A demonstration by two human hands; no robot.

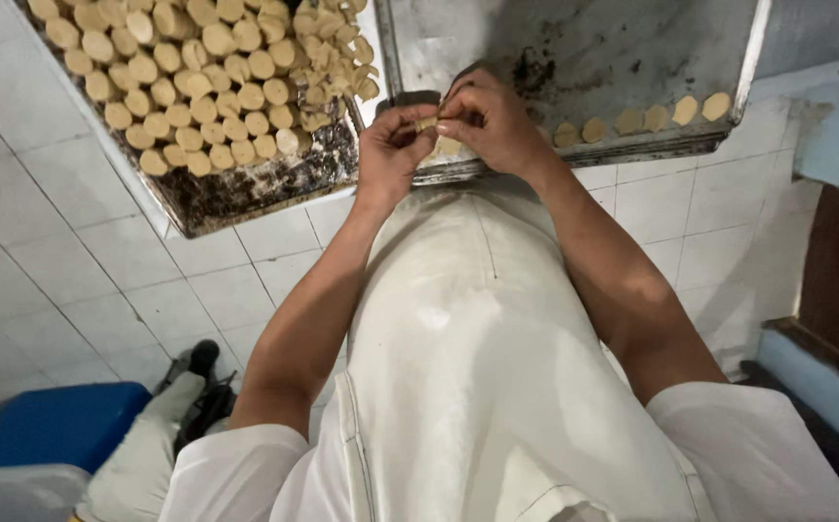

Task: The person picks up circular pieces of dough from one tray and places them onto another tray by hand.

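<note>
— Apron cloth, white and dusty [477, 367], fills the near part of the view, yes? And below on the left?

— Yes. Near the white tiled floor [71, 261] there is a blue plastic box [52, 423] and a dark shoe of another person [202, 360]. Above the apron both bare arms reach forward to the edge of a dark metal baking tray [613, 58].

— What do the hands do?

— The left hand [392, 153] and the right hand [490, 121] are brought together, fingertips touching. Between them they pinch one small pale dough piece [426, 124]. It sits just over the near rim of the tray, between both thumbs and forefingers.

— How much seems done?

— I judge it is an early stage for this tray. Only a short row of pale round dough discs [632, 121] lies along its near edge; the rest of the tray is bare and stained. Farther to the left, a second dark tray [245, 193] is heaped with many small pale dough cylinders [197, 77], so much material seems to be left.

— Is the held piece shaped already?

— I cannot tell; the fingers cover most of it.
</note>
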